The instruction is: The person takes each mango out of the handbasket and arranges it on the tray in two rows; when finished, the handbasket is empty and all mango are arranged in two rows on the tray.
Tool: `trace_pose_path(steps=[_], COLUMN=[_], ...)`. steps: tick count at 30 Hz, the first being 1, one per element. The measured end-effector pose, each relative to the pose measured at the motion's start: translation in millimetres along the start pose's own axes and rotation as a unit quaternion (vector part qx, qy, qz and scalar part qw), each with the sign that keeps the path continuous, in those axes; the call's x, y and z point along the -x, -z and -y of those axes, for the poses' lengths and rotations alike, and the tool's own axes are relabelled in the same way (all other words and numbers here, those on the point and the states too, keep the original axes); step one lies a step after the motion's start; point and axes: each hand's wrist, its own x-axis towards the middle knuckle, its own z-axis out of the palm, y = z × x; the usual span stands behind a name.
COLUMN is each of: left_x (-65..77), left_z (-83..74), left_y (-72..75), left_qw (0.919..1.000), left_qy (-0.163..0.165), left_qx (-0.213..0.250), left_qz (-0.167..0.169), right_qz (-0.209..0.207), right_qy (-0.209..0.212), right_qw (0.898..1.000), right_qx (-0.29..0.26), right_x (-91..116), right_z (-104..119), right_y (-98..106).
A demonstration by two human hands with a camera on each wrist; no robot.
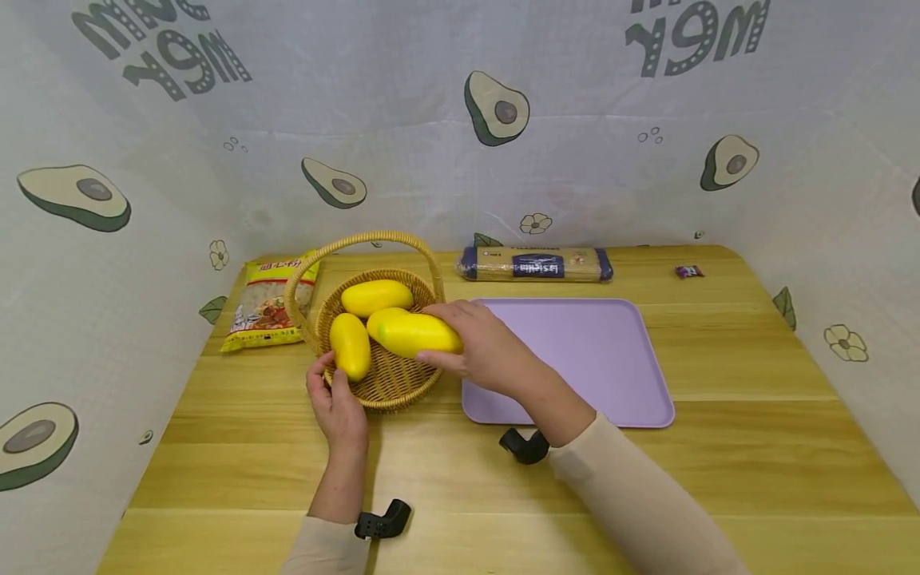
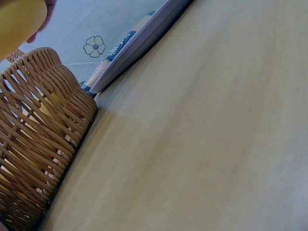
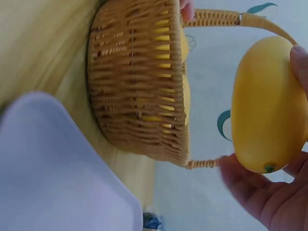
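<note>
My right hand (image 1: 492, 351) holds a smooth yellow mango (image 3: 267, 106) above the right side of a wicker basket (image 1: 391, 399), thumb on one side and fingers on the other. The green stem spot shows in the right wrist view. Inside the basket lie more yellow mangoes, one at the back (image 1: 377, 297), one at the left (image 1: 350, 347) and one partly hidden behind the held mango. My left hand (image 1: 341, 411) grips the basket's front left rim, its fingertips right beside the left mango. In the left wrist view the basket's woven side (image 2: 43, 134) fills the left edge.
A lilac tray (image 1: 575, 359) lies right of the basket. Behind it is a long pasta packet (image 1: 535, 264). A yellow food bag (image 1: 269, 307) lies left of the basket, and a small wrapped candy (image 1: 689, 271) at the back right. The basket's tall handle (image 1: 381, 237) arches over it.
</note>
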Motion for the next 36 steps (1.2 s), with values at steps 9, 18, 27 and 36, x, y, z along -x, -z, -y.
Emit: trace_pose_path(steps=[9, 18, 27, 36], left_x=[-0.7, -0.7, -0.9, -2.0], left_z=[0.8, -0.3, -0.3, 1.5], left_y=[0.6, 0.0, -2.1, -1.2], left_qw=[1.0, 0.9999, 0.9999, 1.0], left_qy=[0.004, 0.007, -0.002, -0.001], left_qx=[-0.001, -0.007, 0.008, 0.008], left_qz=[-0.004, -0.006, -0.009, -0.005], right_qz=[0.027, 0.032, 0.046, 0.026], right_qy=[-0.016, -0.025, -0.073, -0.144], right_qw=[0.986, 0.964, 0.957, 0.954], right_qx=[-0.163, -0.263, -0.278, -0.261], right_x=[20, 42, 57, 52], right_z=[-4, -14, -36, -68], right_y=[-13, -25, -12, 19])
